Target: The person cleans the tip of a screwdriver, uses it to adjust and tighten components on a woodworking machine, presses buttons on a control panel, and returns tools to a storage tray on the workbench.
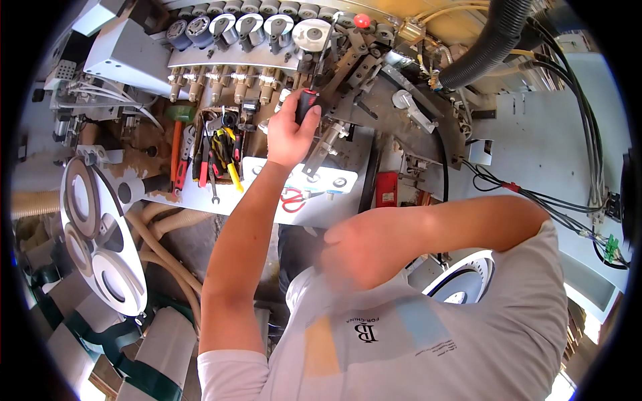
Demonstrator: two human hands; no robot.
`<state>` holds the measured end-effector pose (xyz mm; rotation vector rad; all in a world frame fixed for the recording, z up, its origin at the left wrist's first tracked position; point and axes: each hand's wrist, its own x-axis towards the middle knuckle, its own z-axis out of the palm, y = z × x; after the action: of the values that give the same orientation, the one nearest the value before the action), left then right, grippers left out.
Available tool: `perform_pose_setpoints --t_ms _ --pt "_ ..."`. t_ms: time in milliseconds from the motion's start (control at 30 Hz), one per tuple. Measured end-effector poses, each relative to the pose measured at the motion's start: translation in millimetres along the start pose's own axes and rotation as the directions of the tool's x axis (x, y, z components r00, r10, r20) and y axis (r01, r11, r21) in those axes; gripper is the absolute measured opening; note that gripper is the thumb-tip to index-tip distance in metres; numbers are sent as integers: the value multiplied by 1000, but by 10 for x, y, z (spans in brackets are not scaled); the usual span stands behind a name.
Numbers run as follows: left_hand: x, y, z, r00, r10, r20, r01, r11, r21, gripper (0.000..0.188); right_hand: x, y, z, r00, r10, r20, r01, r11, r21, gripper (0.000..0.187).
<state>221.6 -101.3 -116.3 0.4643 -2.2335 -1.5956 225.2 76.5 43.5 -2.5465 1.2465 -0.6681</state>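
My left hand (289, 137) reaches forward over the machine with its fingers wrapped round the red and black handle of a screwdriver (307, 102). Its long thin shaft points up and away toward the row of rollers. Close to my chest is my right hand (358, 250), smeared by motion, so its fingers cannot be made out. Below my left wrist lies a white plate (344, 175) with round holes. Red-handled scissors (291, 200) rest beside it on the grey bench surface (227, 200).
Several pliers and drivers (217, 150) sit left of my forearm, beside a green-headed mallet (180, 113). Valves (221, 83) and rollers (251, 30) line the back. A black corrugated hose (478, 57) hangs at the right. Large white round discs (110, 234) stand at the left.
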Motion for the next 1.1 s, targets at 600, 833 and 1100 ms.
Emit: perform_pose_setpoints --t_ms 600,833,1100 --pt "-9 -15 28 997 68 -38 -65 995 76 40 100 88 20 937 189 -295 -118 963 243 17" --pt "-20 1 36 1000 10 -8 -10 998 70 40 185 123 -16 917 232 -323 -133 945 300 16" --pt "-27 -24 36 998 62 -27 -60 995 76 39 277 187 -155 891 369 -265 -175 817 550 7"
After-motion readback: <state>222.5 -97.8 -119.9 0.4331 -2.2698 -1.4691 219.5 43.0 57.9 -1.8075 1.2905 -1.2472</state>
